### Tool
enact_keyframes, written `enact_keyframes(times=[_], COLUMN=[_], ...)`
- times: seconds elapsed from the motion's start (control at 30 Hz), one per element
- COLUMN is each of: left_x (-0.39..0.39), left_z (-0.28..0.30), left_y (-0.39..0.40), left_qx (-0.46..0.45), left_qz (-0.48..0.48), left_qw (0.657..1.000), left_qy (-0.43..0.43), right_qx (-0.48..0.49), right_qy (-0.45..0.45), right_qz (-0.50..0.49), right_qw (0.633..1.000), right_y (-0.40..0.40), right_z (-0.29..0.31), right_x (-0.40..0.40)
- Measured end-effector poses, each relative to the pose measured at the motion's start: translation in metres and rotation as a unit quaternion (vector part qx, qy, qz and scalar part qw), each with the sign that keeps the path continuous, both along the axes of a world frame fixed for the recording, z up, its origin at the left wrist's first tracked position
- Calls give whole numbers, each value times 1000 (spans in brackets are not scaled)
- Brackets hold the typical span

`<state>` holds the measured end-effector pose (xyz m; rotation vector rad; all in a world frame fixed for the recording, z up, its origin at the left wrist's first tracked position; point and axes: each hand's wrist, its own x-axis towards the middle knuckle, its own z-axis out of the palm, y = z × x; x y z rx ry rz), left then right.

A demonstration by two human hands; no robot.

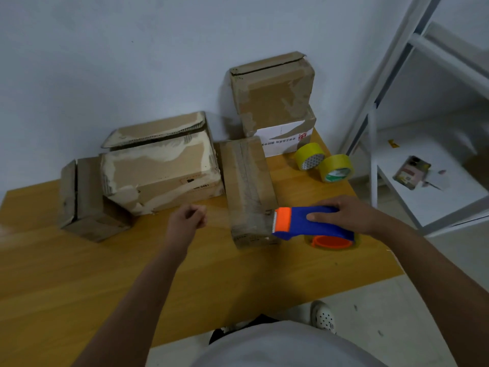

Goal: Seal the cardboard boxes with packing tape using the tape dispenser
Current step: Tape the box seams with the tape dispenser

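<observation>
Head view. The right hand [346, 214] grasps the dispenser [312, 223], whose toothed edge meets the near end of the long box [248, 186] on the table [79, 274]. The left hand [189, 218] hovers beside that box, fingers curled, holding nothing.

Procedure, as judged: steady the box with the left hand, press the blade edge down, and tear the tape cleanly across the end.

Count: five boxes, two stacked at the rear; two spare rolls [324, 161]; one dispenser.
</observation>
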<state>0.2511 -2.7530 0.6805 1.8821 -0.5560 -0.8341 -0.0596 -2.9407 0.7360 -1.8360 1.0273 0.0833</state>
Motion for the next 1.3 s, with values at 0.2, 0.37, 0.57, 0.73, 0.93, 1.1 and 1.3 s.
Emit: enact_keyframes(times=[0.2, 0.37, 0.57, 0.73, 0.93, 1.1, 1.3], left_x=[-33, -52, -67, -72, -72, -78, -81], left_z=[-21, -31, -37, -43, -50, -52, -56], left_y=[9, 15, 11, 10, 9, 0, -5], left_qx=[-8, 5, 9, 12, 39, 63, 84], left_qz=[83, 111, 118, 127, 125, 113, 103], left_qw=[994, 992, 991, 990, 989, 991, 990], left_qy=[68, 56, 61, 56, 63, 42, 40], right_qx=[-155, -175, -194, -197, -189, -188, -182], right_qy=[11, -24, -16, -2, 8, 9, 17], right_qz=[-74, -85, -77, -59, -38, -38, -29], right_qw=[985, 981, 978, 979, 981, 981, 983], right_y=[4, 8, 0, -8, -13, -17, -20], right_z=[-19, -29, -32, -35, -38, -40, -45], right_x=[-3, -11, -20, -22, -19, -19, -18])
